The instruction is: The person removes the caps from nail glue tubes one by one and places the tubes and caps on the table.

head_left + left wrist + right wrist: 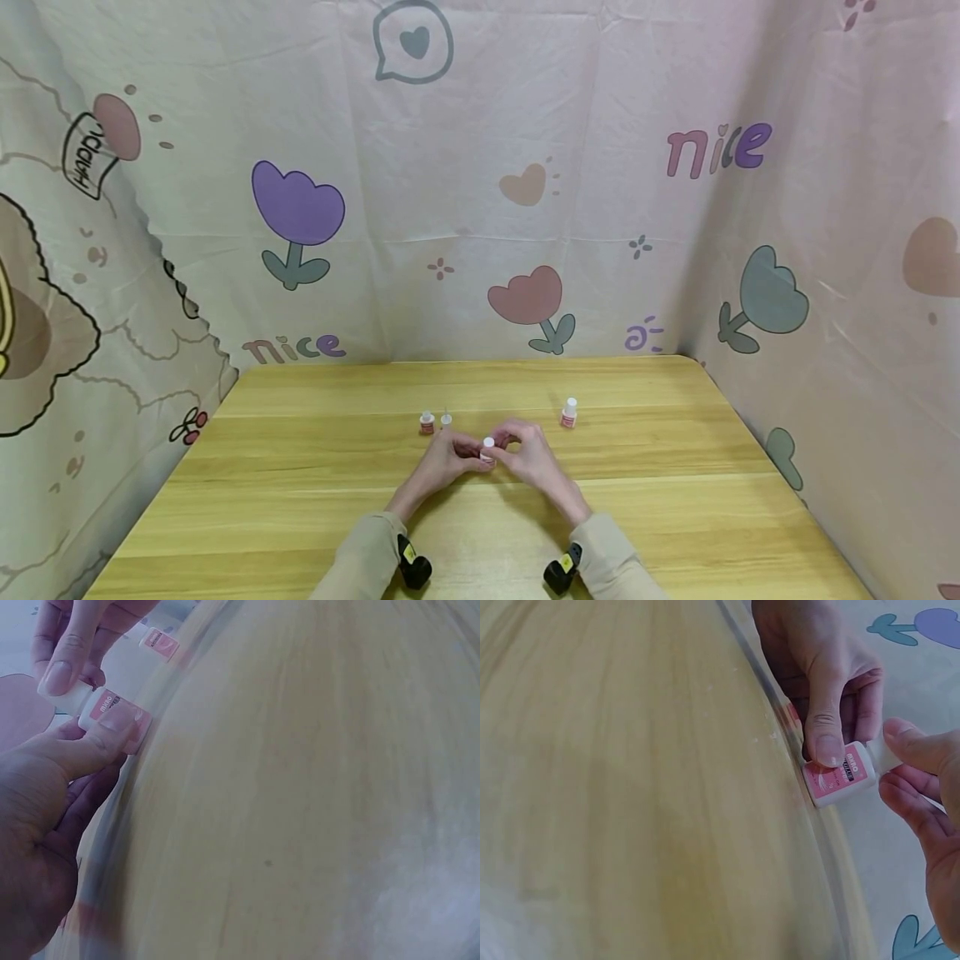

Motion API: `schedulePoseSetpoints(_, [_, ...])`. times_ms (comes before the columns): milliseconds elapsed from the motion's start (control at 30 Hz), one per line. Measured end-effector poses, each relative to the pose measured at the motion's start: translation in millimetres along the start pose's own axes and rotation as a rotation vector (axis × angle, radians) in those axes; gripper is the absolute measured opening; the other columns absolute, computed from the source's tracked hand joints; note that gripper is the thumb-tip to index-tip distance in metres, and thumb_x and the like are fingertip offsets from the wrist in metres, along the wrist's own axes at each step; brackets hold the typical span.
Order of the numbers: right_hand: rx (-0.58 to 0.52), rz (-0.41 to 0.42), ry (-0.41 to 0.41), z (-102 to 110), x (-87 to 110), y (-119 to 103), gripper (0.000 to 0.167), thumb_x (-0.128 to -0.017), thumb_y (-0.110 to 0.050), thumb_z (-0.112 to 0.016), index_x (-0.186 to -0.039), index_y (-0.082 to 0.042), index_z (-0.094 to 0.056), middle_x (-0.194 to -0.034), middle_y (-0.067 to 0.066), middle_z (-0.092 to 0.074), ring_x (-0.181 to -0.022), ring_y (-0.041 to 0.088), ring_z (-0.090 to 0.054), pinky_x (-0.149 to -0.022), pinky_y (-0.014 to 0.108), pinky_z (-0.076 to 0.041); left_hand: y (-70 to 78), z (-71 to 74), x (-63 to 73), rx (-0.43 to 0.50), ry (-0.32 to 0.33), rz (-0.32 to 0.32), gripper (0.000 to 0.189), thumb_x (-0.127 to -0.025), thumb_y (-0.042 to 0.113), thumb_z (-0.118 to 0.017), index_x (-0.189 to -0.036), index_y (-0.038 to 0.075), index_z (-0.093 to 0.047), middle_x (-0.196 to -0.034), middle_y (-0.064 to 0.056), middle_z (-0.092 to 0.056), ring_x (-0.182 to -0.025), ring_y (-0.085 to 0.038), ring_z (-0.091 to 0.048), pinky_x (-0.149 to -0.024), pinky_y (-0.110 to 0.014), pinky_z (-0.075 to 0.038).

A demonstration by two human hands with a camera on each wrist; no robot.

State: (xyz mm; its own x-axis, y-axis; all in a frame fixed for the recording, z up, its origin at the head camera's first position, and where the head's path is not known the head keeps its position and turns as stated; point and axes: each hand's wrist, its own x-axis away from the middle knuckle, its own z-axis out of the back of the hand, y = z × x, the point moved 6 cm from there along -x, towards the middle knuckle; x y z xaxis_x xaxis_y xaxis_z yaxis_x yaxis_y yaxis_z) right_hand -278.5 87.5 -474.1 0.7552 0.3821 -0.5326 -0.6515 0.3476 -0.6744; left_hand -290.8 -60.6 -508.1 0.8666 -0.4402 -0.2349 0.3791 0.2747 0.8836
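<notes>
Near the middle of the table (480,533), my left hand (442,464) grips the body of a small white bottle (841,780) with a pink label, thumb across the label. My right hand (534,460) pinches the bottle's white cap (883,757) between thumb and fingers. The cap sits at the neck, and the bottle is upright in the head view. Just beyond the left hand stand a similar bottle (427,423) with a narrow white top and a small white piece (446,420) with a thin pin pointing up.
Another pink-labelled bottle (569,413) with a white cap stands upright, farther back and to the right of my hands. A patterned cloth (465,208) hangs behind the table and along both sides. Black wrist cameras (414,565) are strapped over the beige sleeves (362,554).
</notes>
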Motion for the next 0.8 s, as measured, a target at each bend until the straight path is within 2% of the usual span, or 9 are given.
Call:
schedulePoseSetpoints(267, [-0.034,0.001,-0.041,-0.1,1.1,-0.9,0.010,-0.084,0.000,-0.078,-0.092,-0.004,-0.074,-0.089,0.008,-0.074,-0.078,0.017,-0.069,-0.081,0.030,-0.060,-0.6,-0.3,-0.2,0.015,0.004,-0.006,0.016,-0.080,0.013,-0.084,-0.096,0.010,-0.080,-0.088,-0.012,-0.079,-0.074,-0.006,-0.071,-0.068,-0.018,-0.055])
schedulePoseSetpoints(567, [-0.038,-0.082,0.014,0.4,1.6,3.4,0.013,-0.080,0.000,-0.082,-0.089,-0.001,-0.072,-0.083,0.012,-0.074,-0.073,0.023,-0.068,-0.072,0.037,-0.061,-0.7,-0.3,-0.6,0.006,-0.001,0.006,0.016,-0.081,0.012,-0.083,-0.096,0.009,-0.080,-0.089,-0.011,-0.079,-0.073,-0.002,-0.069,-0.069,-0.019,-0.055])
schedulePoseSetpoints(667, [-0.026,-0.069,0.017,0.1,1.0,1.2,0.011,-0.080,0.004,-0.080,-0.087,0.003,-0.071,-0.081,0.015,-0.073,-0.072,0.026,-0.067,-0.070,0.039,-0.061,-0.3,-0.2,-0.5,0.009,-0.003,0.009,0.016,-0.081,0.012,-0.083,-0.096,0.008,-0.080,-0.089,-0.012,-0.079,-0.073,-0.002,-0.069,-0.069,-0.018,-0.055])
schedulePoseSetpoints(800, [-0.037,-0.021,0.011,4.1,-0.4,-13.5,0.010,-0.080,0.009,-0.078,-0.086,0.007,-0.070,-0.080,0.019,-0.071,-0.071,0.031,-0.067,-0.070,0.042,-0.061,0.8,0.2,-0.2,0.016,0.001,0.009,0.017,-0.081,0.013,-0.084,-0.096,0.007,-0.080,-0.088,-0.013,-0.079,-0.073,-0.003,-0.069,-0.068,-0.018,-0.054])
